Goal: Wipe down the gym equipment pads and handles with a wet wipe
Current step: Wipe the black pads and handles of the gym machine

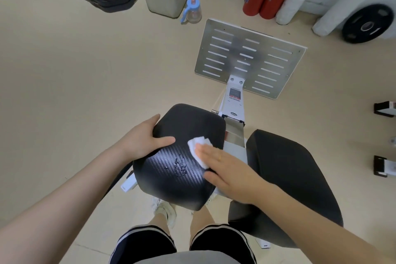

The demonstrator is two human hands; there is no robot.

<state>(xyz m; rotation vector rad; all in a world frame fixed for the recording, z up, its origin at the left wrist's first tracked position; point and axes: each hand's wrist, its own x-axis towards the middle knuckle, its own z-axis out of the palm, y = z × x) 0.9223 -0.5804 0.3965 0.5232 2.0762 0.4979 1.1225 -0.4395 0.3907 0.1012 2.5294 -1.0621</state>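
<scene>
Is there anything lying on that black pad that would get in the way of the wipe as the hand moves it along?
Nothing solid. The right hand presses the wet wipe flat on the black pad; only water droplets lie ahead, and the left hand grips the pad's left edge.

Bare forearms without sleeves are seen. Dark shorts [147, 246] edged with white stripes, a grey top [182, 258] and pale sneakers [165, 210] are worn.

Hands [227, 169] and wipe [198, 146] on pad [182, 178]
</scene>
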